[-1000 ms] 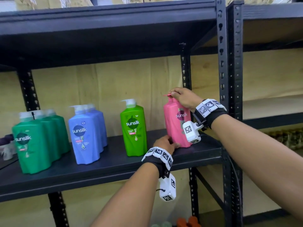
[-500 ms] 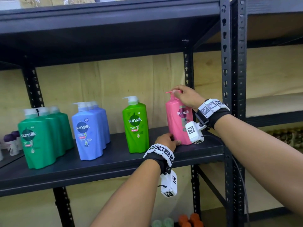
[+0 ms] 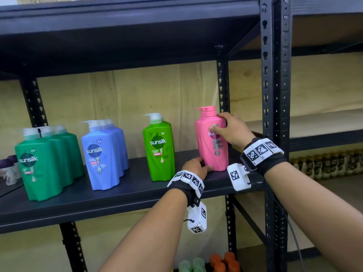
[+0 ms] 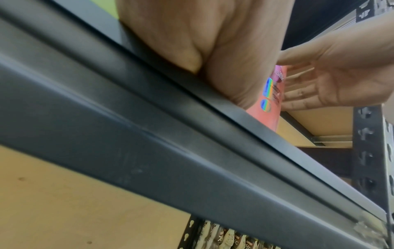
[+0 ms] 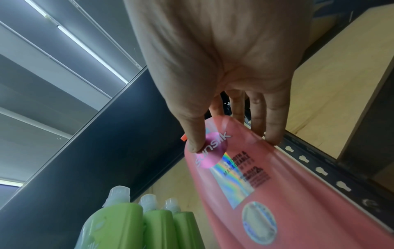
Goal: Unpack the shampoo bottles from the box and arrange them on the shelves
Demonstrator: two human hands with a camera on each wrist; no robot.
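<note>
A pink shampoo bottle [image 3: 210,150] [image 5: 277,193] [image 4: 270,94] stands upright at the right end of the black shelf [image 3: 117,195], pump pointing left. My right hand [image 3: 229,130] [image 5: 224,67] grips its upper body, thumb on the front label and fingers round the back. My left hand [image 3: 195,166] [image 4: 202,42] rests on the shelf and holds the bottle's lower left corner; its fingertips are hidden. To the left stand light green bottles [image 3: 160,150] [image 5: 127,224], blue bottles [image 3: 102,154] and dark green bottles [image 3: 39,163]. No box is in view.
A black slotted upright [image 3: 275,95] rises just right of the pink bottle, and the shelf above hangs low over it. Brown bottles [image 3: 324,163] fill a lower shelf in the neighbouring rack. Orange bottles [image 3: 224,262] sit below. Small purple-capped items [image 3: 9,167] stand at far left.
My right hand slid down from the pink bottle's pump to its upper body. The left hand stays at the bottle's base.
</note>
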